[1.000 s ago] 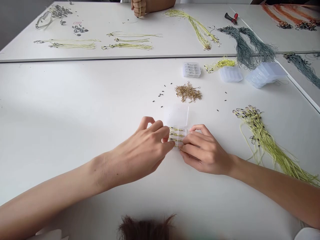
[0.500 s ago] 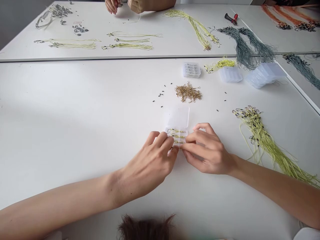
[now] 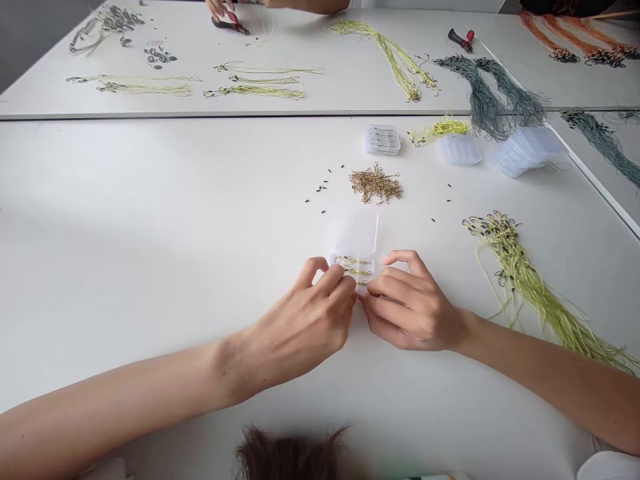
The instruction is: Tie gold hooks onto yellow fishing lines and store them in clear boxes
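Snelled hooks (image 3: 353, 271), three, in clear plastic box (image 3: 356, 235); left hand (image 3: 303, 327), right hand (image 3: 413, 303) grips clamped on box edge.

Open clear box (image 3: 356, 233), gold fishing hooks (image 3: 353, 270) lined inside

At 12 o'clock, a co-worker's hand (image 3: 219, 7) now grips red-and-black-handled pliers (image 3: 231, 25), not there earlier. The person's left hand (image 3: 305, 320) has slid right, fingers now further over the lower left corner of the clear plastic box (image 3: 353, 265).
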A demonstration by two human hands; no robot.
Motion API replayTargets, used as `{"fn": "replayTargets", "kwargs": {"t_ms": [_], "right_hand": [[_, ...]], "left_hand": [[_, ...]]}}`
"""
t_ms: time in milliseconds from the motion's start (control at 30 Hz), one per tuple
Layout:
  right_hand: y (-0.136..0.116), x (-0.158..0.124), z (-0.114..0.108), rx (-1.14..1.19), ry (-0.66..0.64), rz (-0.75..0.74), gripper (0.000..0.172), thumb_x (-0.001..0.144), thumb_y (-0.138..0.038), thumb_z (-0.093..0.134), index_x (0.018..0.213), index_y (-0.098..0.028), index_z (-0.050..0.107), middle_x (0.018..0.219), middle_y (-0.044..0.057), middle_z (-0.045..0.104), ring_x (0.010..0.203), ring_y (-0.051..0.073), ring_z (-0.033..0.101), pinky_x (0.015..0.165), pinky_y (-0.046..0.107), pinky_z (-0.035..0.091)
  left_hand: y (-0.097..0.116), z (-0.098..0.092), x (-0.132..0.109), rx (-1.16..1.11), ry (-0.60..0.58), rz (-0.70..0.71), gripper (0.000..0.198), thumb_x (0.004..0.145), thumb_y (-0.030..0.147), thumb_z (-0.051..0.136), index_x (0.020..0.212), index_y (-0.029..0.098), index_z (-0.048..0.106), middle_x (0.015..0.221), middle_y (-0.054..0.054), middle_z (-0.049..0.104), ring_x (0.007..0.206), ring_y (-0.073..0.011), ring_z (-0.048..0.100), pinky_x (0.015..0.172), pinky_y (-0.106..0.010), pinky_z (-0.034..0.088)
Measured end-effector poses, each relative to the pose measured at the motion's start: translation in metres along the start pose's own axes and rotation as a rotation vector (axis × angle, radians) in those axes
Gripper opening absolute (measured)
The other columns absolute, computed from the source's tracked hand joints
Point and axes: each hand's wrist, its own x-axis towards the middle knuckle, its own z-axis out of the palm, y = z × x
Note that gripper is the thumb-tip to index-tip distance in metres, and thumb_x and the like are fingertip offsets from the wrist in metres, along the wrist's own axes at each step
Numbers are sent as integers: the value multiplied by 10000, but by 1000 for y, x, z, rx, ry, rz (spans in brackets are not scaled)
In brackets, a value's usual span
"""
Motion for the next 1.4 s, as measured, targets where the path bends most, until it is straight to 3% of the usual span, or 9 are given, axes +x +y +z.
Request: {"fn": "replayTargets", "kwargs": {"t_ms": [233, 567, 1133, 1267, 1400], "right_hand": [[-1, 0, 2, 16, 2, 16, 178, 764, -71, 609, 614, -164, 582, 636, 1, 567, 574, 109, 459, 841, 397, 454], [1, -2, 1, 69, 92, 84, 103, 761, -71, 629, 776, -170, 653, 712, 19, 626, 614, 122, 559, 858, 410, 447], [-1, -1, 7, 9, -5, -23, 210, 777, -77, 570, 599, -184, 541, 633, -3, 523, 586, 121, 431, 835, 363, 437], [-1, -1, 9, 7, -18, -19, 193, 778, -77, 558, 619, -185, 558, 640, 5, 541, 597, 129, 437, 829, 357, 431], [0, -2, 9, -7, -49, -13, 188, 804, -87, 548, 646, -179, 593, 663, 19, 576, 611, 136, 463, 829, 355, 417]], "left_hand": [[2, 7, 2, 31, 64, 51, 177, 815, 6, 547, 735, 114, 663, 752, -53, 515, 789, -209, 480, 811, -401, 389], [-1, 9, -4, -43, 85, -26, 176, 879, 47, 494, 879, 94, 664, 801, -58, 511, 780, -183, 464, 812, -403, 400], [2, 9, 0, 12, 63, 63, 255, 811, -28, 485, 653, 124, 615, 746, -46, 513, 782, -189, 454, 897, -425, 347], [-1, 10, -1, -34, 73, 30, 235, 868, 33, 480, 724, 122, 643, 729, -41, 514, 760, -177, 448, 870, -410, 354], [-4, 10, -8, -150, 77, -56, 227, 928, 107, 443, 967, 131, 665, 793, -51, 555, 778, -176, 472, 835, -402, 364]]}}
